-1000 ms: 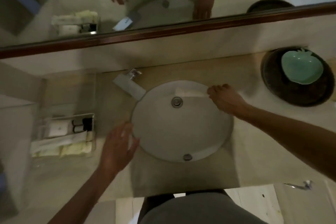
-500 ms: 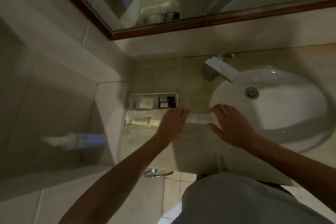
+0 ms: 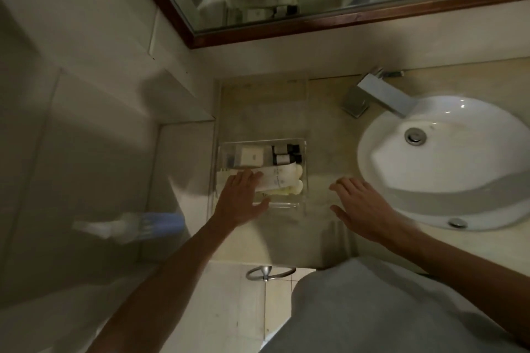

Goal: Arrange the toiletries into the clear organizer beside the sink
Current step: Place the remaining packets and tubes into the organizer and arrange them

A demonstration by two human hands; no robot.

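In the head view, the long white tube (image 3: pixel 276 178) that was stretched between both hands 0.5 s ago is now seen laid inside the clear organizer (image 3: pixel 304 149), above the pale yellow tubes (image 3: pixel 289 189). The left hand (image 3: pixel 241 198) is spread open, its fingertips resting on the tube's end at 9 o'clock. The right hand (image 3: pixel 362 206) is open, empty and held above bare counter (image 3: pixel 324 135). Small dark bottles (image 3: pixel 282 154) and a white box (image 3: pixel 251 157) are packed at the organizer's 12 o'clock side. The sink (image 3: pixel 447 160) lies at 3 o'clock, and free counter is left between its rim and the organizer's wall.
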